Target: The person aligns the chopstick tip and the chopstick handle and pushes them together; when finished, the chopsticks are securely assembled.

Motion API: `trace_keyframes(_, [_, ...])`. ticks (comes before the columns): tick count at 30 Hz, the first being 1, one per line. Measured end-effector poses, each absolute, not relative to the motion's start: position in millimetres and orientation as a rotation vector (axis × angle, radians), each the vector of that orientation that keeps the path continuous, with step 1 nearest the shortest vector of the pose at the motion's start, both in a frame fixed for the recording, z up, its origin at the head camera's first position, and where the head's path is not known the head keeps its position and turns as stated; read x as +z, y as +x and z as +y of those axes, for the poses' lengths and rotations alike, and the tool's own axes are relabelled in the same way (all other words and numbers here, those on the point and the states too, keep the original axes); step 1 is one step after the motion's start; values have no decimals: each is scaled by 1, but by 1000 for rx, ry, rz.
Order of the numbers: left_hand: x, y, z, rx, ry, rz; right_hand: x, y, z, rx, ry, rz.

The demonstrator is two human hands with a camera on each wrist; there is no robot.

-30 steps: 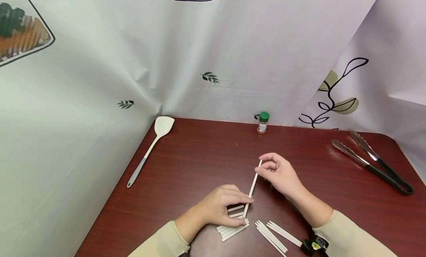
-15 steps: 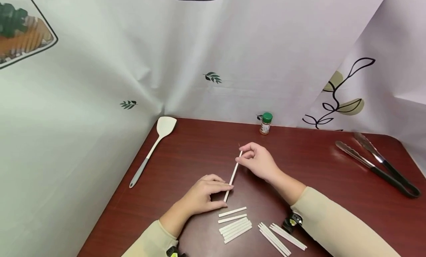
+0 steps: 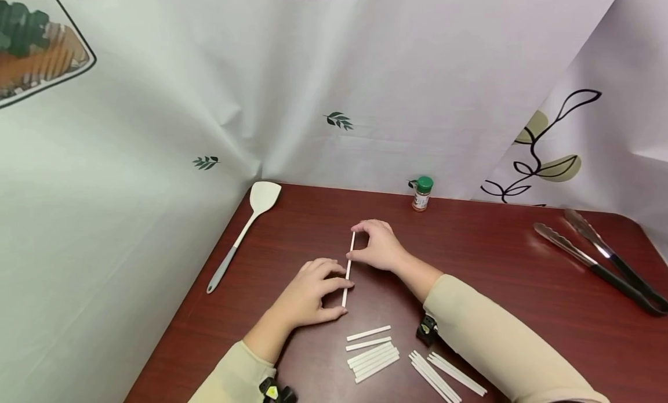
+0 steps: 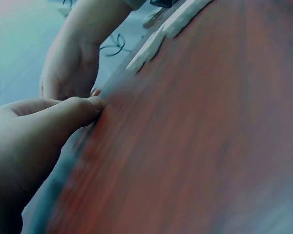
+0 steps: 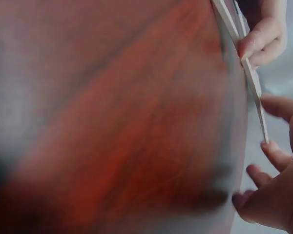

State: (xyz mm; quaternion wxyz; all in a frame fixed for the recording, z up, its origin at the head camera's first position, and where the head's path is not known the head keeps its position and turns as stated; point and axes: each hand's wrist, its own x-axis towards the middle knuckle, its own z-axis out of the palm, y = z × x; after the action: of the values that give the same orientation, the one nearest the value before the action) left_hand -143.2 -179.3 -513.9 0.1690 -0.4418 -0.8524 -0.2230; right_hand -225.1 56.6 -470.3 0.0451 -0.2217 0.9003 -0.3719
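A thin white stick (image 3: 348,272) runs nearly straight away from the person, held between both hands over the table. My left hand (image 3: 308,293) has its thumb at the stick's near end and a fingertip farther along it. At the far end, my right hand (image 3: 381,246) grips it with thumb and index finger spread along its length. The right wrist view shows this stick (image 5: 253,83) slanting between the two hands. In front lie a row of short white sticks (image 3: 373,359) and two bunches of longer white sticks (image 3: 435,377).
A white spatula (image 3: 242,235) with a grey handle lies along the left table edge. A green-capped spice jar (image 3: 421,195) stands at the back, and metal tongs (image 3: 595,264) with black handles lie far right. A printed white sheet (image 3: 292,90) hangs behind the table (image 3: 469,240).
Both hands have carried the stick left and away from the short sticks, which the left hand previously covered partly. The stick has turned closer to straight ahead.
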Motion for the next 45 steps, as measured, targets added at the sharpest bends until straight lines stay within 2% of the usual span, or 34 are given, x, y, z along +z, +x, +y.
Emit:
trace_keyframes(7, [-510,-150,-193,-648,-1204,-2544,-467,-236,40,-900,-540,2718])
trace_keyframes(15, [-513,-156,-201,-665,-1110,-2618,-474,-246,28,-884,-491,2728])
trace_keyframes(45, [-522,-157,-208,-787,-1027,-2603,-486,-244,22,-752,-511,2745])
